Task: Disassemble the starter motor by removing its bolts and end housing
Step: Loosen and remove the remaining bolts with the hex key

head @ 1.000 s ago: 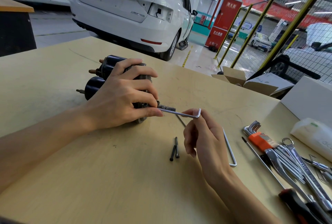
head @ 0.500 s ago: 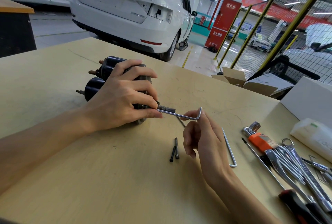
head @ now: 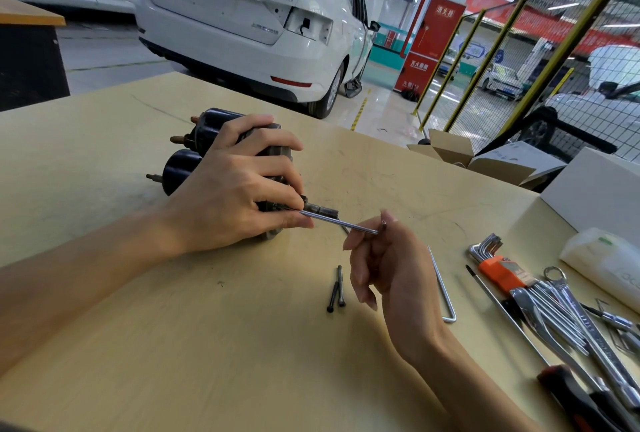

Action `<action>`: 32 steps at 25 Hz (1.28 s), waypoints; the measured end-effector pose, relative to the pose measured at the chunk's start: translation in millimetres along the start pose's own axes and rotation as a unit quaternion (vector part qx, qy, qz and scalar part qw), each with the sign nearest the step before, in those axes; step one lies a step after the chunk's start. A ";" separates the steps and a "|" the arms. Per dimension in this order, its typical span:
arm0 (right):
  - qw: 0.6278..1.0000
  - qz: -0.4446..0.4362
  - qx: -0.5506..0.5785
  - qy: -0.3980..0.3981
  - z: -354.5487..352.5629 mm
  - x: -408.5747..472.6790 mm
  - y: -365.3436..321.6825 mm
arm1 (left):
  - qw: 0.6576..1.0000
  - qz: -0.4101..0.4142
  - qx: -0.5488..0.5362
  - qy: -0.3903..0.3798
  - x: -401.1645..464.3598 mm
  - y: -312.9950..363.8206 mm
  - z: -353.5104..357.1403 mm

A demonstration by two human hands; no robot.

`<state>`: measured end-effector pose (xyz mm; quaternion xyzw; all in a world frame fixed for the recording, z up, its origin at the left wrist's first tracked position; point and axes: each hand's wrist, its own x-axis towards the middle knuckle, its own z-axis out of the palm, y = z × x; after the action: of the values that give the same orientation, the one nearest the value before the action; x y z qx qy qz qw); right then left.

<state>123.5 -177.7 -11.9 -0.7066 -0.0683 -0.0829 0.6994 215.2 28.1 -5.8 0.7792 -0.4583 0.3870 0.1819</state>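
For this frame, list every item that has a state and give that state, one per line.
Starter motor: lying on its side on the table, gripped by the left hand.
Hex key: long end at the motor's near end, bend pinched by the right hand.
Two bolts: already out, lying loose on the table.
Second hex key: lying unused.
Hex key set: in its orange holder.
Cardboard box: flaps open.

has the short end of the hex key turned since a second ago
Yes. The hex key short end swung from pointing at the two loose bolts on the table to pointing up and away.
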 end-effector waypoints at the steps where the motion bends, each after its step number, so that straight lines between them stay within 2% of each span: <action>1: 1.000 -0.005 0.003 -0.005 -0.6 0.0 0.1 | 1.000 0.001 0.000 0.002 -0.1 0.0 0.2; 21: 0.999 -0.028 -0.012 0.013 -2.8 -1.4 0.4 | 1.000 0.006 0.002 -0.001 -0.6 -1.8 1.1; 32: 0.994 -0.054 -0.040 0.084 -0.3 -4.0 -6.8 | 1.000 0.004 0.005 0.003 -0.3 -2.1 2.3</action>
<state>118.1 -177.8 -6.1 -0.7201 -0.0438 -0.1817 0.6682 217.9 27.9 -7.3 0.7770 -0.4587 0.3927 0.1780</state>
